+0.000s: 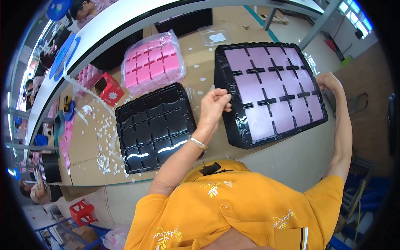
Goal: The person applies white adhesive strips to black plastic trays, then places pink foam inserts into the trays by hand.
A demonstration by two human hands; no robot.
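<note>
A tall stack of black plastic trays [238,121] stands tilted in front of me on the right. Its top tray holds flat pale-purple pieces [266,121] in several cells between raised black dividers. My left hand [214,106] is at the stack's left rim, thumb and fingers pinched together; whatever lies between them is too small to make out. At the opposite rim my right hand [329,81] has its fingers curled closed against the tray's edge, the fingertips partly hidden. Left of the stack lies another black tray [156,121] with bare, shiny cells.
Behind the bare tray sits a clear-wrapped tray of pink pieces [152,62], beside a red box [109,89]. White scraps [106,143] litter the brown cardboard tabletop [85,166]. A white shelf with a grey metal edge [121,31] crosses above. Other people work beyond it.
</note>
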